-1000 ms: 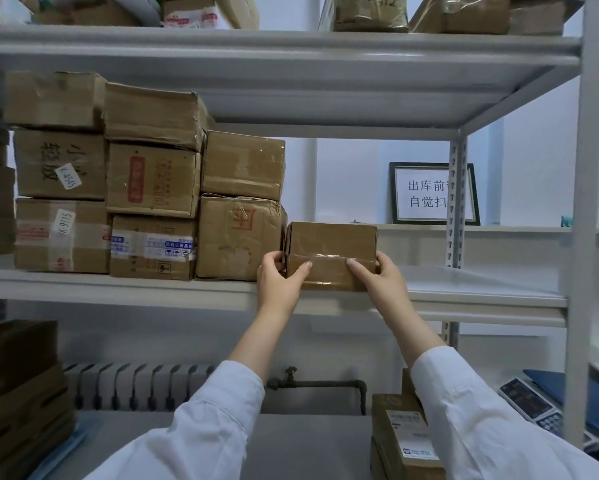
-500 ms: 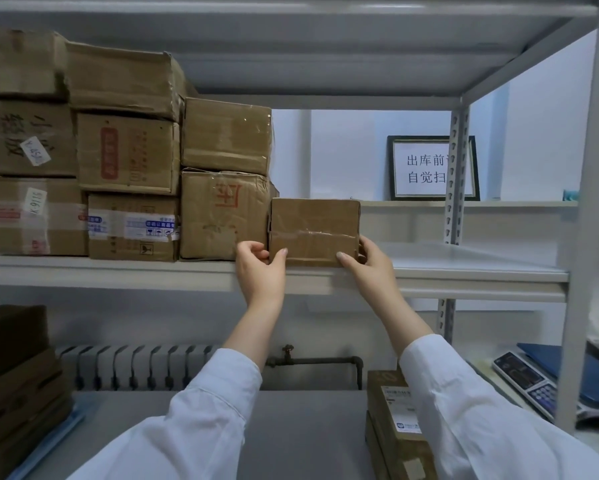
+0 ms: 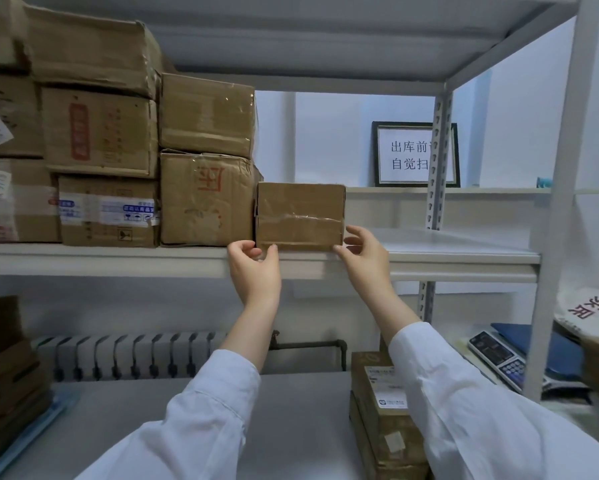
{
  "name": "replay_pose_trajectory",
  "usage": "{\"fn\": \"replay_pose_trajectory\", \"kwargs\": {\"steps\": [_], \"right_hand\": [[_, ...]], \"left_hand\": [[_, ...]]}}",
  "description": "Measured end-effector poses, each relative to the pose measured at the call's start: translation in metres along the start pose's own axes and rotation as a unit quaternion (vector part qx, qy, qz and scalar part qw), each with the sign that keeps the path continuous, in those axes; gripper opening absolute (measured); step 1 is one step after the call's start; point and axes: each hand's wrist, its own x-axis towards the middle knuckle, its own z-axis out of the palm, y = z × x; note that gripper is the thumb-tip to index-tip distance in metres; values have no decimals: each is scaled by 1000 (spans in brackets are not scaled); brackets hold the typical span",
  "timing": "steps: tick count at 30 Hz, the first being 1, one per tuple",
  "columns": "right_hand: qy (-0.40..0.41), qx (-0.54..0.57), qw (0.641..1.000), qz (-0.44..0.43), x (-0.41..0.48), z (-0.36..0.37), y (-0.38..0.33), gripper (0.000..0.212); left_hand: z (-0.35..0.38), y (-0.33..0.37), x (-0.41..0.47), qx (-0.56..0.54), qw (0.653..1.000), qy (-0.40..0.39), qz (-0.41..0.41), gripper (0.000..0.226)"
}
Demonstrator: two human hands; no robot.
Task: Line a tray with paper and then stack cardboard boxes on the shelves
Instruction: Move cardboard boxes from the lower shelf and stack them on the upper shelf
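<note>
On the white shelf [image 3: 447, 252], sitting near the front lip, small box [image 3: 301, 216], left hand [image 3: 255, 268] and right hand [image 3: 365, 258] loosely open at its lower corners, risking tipping off if nudged.

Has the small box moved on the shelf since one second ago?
Yes. The small box went deeper onto the shelf, no longer overhanging its front edge, beside the tall box.
</note>
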Motion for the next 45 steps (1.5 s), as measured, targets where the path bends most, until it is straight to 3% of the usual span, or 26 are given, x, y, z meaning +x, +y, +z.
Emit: {"fn": "replay_pose_trajectory", "kwargs": {"steps": [3,5,8,12,18,23,28,34,40,45], "right_hand": [[0,-2,1000,-1,-11,-5,6,16],[-46,0,999,18,-19,-8,14,7],[-142,-17,989,45,-29,-12,23,11],[-203,-69,973,84,-38,-19,45,18],[-193,-129,950,207,-51,-23,96,46],[-207,-232,899,310,-67,-23,139,68],[-219,-309,855,354,-82,-21,171,77],[-213,-337,839,370,-91,-20,195,75],[-199,-342,841,368,-92,-26,211,70],[-166,-271,867,382,-88,-31,221,61]], "left_hand": [[3,-8,-13,-34,999,3,-25,17],[9,-17,-24,-52,997,-2,-53,13],[20,-30,-36,-71,994,-18,-86,10],[37,-51,-48,-90,981,-58,-161,5],[60,-87,-65,-87,942,-130,-296,17],[70,-128,-91,-43,896,-180,-403,23],[71,-154,-124,12,845,-221,-487,8],[74,-158,-149,37,784,-284,-551,43],[84,-174,-159,57,736,-324,-592,32],[91,-204,-154,49,715,-333,-613,56]]}}
